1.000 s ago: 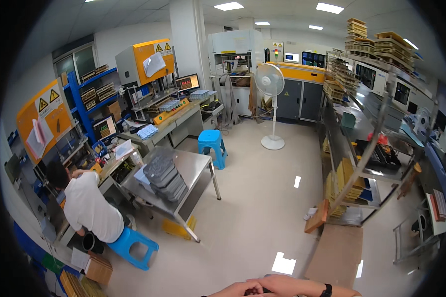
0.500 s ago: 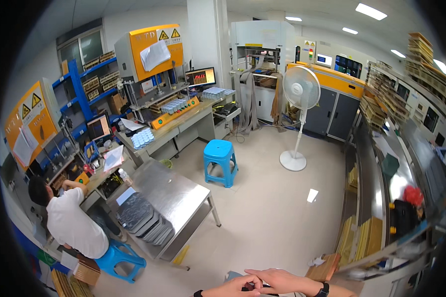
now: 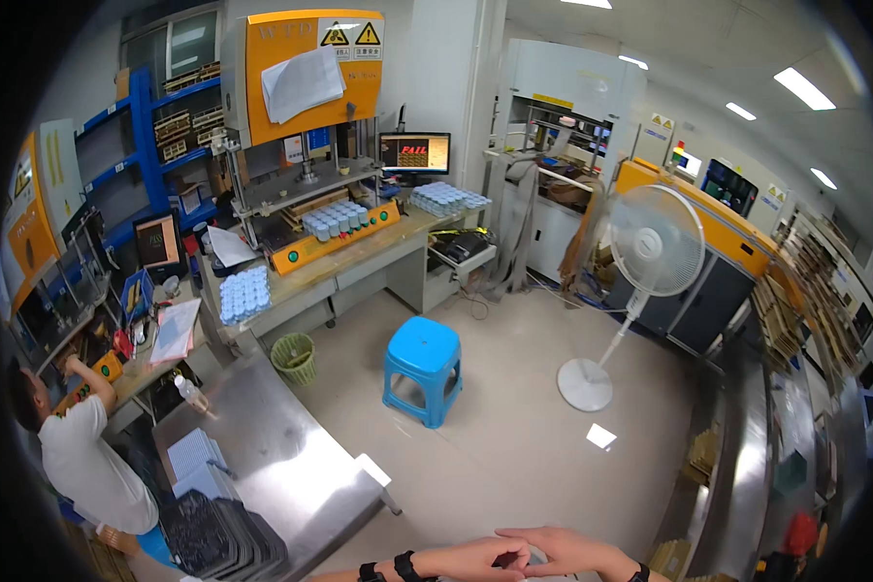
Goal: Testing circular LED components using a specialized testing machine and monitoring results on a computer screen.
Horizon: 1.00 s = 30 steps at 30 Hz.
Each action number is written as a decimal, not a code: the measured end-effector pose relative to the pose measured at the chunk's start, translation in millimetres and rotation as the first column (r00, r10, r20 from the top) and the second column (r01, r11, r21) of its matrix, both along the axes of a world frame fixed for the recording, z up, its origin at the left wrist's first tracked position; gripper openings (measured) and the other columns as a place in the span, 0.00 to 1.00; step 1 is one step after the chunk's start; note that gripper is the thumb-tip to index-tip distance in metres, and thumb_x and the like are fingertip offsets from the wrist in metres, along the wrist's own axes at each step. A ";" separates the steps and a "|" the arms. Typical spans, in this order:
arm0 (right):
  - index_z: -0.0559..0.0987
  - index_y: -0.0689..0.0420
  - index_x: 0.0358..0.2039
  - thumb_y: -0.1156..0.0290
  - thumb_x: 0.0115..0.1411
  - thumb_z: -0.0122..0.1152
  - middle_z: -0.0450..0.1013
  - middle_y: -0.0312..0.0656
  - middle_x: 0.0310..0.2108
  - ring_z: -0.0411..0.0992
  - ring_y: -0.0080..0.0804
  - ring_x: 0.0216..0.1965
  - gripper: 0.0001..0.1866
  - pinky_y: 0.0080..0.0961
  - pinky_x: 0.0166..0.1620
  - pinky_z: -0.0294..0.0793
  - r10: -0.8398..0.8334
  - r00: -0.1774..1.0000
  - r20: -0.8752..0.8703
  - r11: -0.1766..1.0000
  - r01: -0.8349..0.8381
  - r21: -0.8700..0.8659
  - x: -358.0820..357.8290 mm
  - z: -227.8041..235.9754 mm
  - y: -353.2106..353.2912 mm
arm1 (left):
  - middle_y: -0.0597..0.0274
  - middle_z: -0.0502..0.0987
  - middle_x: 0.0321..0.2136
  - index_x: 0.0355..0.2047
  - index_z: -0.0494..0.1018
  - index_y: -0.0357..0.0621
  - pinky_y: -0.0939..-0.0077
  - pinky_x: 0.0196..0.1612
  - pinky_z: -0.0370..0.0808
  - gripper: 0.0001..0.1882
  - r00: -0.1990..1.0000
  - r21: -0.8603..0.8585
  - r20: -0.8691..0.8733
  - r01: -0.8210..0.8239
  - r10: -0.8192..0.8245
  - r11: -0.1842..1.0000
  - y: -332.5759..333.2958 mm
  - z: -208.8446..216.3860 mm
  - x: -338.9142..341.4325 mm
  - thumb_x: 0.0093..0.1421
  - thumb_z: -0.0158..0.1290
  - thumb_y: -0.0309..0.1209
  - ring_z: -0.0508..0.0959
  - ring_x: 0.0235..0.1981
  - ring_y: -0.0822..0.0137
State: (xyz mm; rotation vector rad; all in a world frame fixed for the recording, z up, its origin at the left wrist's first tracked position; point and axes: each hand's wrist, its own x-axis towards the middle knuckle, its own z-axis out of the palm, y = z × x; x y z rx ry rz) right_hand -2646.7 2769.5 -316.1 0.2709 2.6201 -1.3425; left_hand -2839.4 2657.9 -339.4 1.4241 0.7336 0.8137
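In the head view, the left hand (image 3: 495, 558) and right hand (image 3: 565, 551) meet at the lower edge, touching each other; I cannot tell whether they hold anything. Over the past second the view has moved forward: the steel counter (image 3: 281, 446) and its stack of dark trays (image 3: 225, 538) now sit nearer, left of the hands. The blue stool (image 3: 425, 349) stands ahead, near the orange-fronted press (image 3: 362, 85); the trays seem closer to reach, though neither hand touches them
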 end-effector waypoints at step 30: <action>0.66 0.60 0.60 0.54 0.54 0.64 0.71 0.56 0.50 0.70 0.53 0.50 0.37 0.44 0.52 0.68 0.611 0.781 -0.129 0.710 -0.612 -0.348 -624.4 -80.1 358.6 | 0.70 0.65 0.33 0.33 0.66 0.46 0.79 0.42 0.66 0.09 0.687 -0.271 0.096 -0.678 0.720 0.683 254.9 -46.4 -492.3 0.62 0.56 0.32 0.65 0.35 0.74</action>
